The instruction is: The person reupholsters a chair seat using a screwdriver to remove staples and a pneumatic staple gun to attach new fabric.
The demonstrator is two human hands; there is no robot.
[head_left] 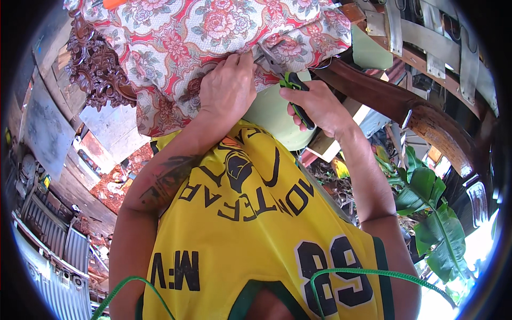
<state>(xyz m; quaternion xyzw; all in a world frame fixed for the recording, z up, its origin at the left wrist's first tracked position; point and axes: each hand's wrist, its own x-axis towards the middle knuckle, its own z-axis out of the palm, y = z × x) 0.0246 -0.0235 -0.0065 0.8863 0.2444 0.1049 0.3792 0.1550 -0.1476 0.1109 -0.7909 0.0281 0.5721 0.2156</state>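
My left hand (226, 85) has its fingers curled at the red and cream floral cloth (176, 42), pinching it near the jaws of a tool. My right hand (314, 106) grips the green and black handles of that metal-jawed hand tool (290, 81), which looks like pliers or snips; its tip rests at the cloth beside my left fingertips. A carved dark wooden piece (90, 64) shows under the cloth at the left. Below the cloth, between my hands, is a pale green rounded surface (269, 114).
A curved brown wooden beam (437, 128) runs down the right, below a frame with pale woven straps (413, 32). A leafy plant (437, 229) stands at lower right. Boards and sheets (48, 128) lie at the left, near corrugated metal (48, 261).
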